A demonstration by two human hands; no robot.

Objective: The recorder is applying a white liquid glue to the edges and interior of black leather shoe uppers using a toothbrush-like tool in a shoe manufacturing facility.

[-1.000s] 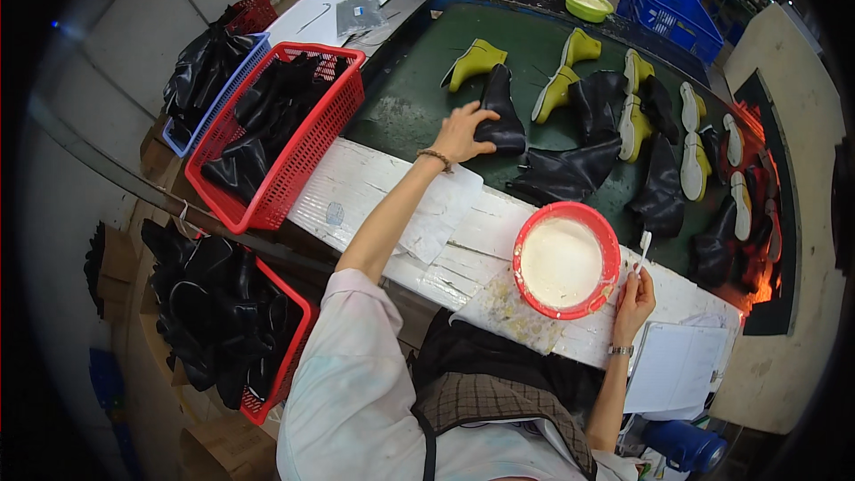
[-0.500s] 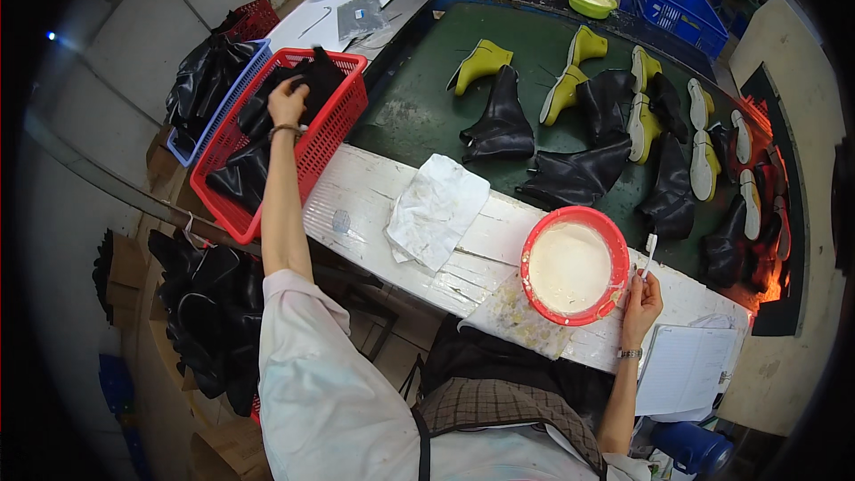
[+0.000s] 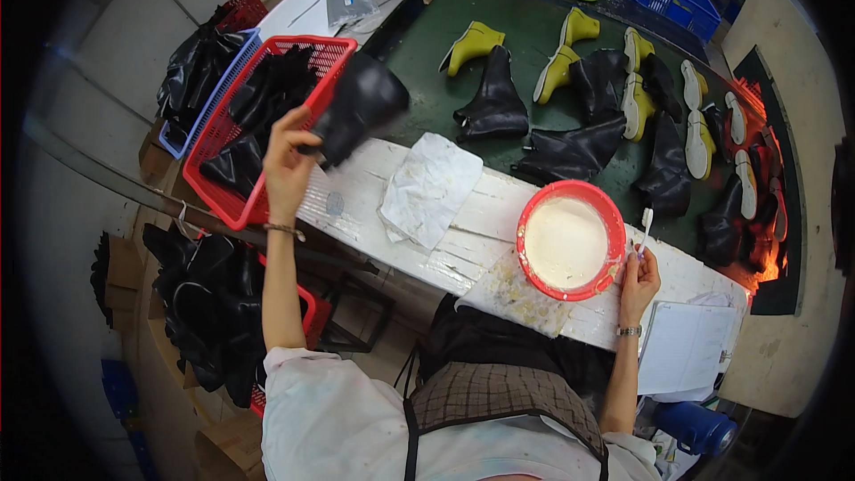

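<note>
Newly lifted — one black boot point(image 3: 361, 107), seemingly.

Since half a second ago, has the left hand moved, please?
Yes. The left hand has lifted out of the red basket toward the white bench, carrying a black boot.

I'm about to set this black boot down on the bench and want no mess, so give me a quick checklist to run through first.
1. Left hand has a firm hold on the black boot: ok, the fingers wrap its edge and it is lifted off the red basket.
2. White cloth lies flat on the white bench: ok.
3. Red bowl of white liquid stands away from the cloth: ok, it sits to the right.
4. Right hand has the small brush ready: ok, held upright beside the bowl.
5. Brush loaded with liquid: cannot tell.
</note>
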